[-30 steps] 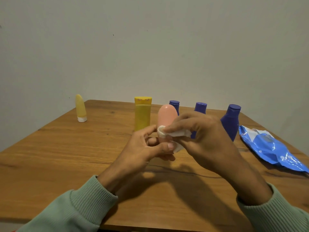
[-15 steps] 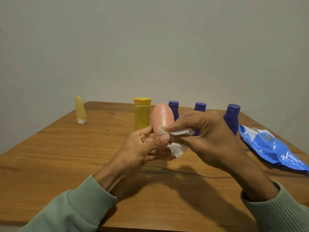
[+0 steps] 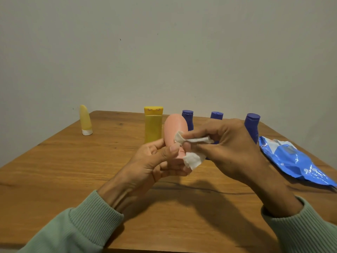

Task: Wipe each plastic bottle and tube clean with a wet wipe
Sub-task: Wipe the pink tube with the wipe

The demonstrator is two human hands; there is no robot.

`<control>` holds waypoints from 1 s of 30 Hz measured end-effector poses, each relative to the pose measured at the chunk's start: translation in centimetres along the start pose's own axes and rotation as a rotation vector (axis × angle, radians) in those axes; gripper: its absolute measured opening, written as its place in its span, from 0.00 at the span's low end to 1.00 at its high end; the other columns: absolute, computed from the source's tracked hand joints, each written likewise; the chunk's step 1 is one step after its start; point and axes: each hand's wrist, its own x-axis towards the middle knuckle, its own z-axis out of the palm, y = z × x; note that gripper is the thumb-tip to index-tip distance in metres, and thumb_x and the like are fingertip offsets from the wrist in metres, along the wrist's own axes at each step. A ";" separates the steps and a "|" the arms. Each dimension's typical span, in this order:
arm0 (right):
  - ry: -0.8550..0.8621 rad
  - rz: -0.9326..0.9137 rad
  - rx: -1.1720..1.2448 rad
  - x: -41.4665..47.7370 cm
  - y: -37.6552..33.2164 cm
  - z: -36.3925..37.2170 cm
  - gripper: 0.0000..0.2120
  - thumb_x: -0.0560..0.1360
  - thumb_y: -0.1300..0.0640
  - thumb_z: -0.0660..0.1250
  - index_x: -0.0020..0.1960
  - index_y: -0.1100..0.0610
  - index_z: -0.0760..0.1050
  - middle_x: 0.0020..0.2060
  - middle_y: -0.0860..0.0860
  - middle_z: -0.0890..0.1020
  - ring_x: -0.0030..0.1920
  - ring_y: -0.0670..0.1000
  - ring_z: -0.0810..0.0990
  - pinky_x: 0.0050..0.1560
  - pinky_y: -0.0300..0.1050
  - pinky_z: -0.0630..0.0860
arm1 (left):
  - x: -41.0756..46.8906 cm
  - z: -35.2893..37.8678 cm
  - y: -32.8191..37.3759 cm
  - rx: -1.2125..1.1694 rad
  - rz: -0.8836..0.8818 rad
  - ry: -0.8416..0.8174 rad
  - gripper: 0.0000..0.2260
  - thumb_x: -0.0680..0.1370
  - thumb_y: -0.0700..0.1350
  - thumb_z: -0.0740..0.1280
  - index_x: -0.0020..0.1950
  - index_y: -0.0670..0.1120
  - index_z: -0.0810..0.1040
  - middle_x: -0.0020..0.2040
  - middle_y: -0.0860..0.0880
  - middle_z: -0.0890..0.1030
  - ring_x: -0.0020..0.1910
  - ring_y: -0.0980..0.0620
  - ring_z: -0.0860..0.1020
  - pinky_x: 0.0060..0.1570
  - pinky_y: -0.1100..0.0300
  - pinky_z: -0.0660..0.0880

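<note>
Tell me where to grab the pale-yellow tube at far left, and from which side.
I'd pinch the pale-yellow tube low on its body, just above the white cap, coming in from the front. It stands upright on that cap, tapering to a thin top; nothing stands close beside it.

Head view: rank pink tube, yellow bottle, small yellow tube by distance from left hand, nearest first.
1. Pink tube, held in the left hand.
2. Yellow bottle, standing just behind that hand.
3. Small yellow tube, far back left.
</note>
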 end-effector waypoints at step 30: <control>0.140 -0.116 -0.419 -0.2 0.1 1.0 0.15 0.71 0.61 0.69 0.57 0.52 0.78 0.45 0.43 0.71 0.43 0.36 0.69 0.38 0.25 0.69 | -0.3 0.1 -1.3 0.761 0.127 0.037 0.27 0.68 0.47 0.77 0.66 0.51 0.75 0.54 0.53 0.83 0.50 0.55 0.82 0.50 0.54 0.81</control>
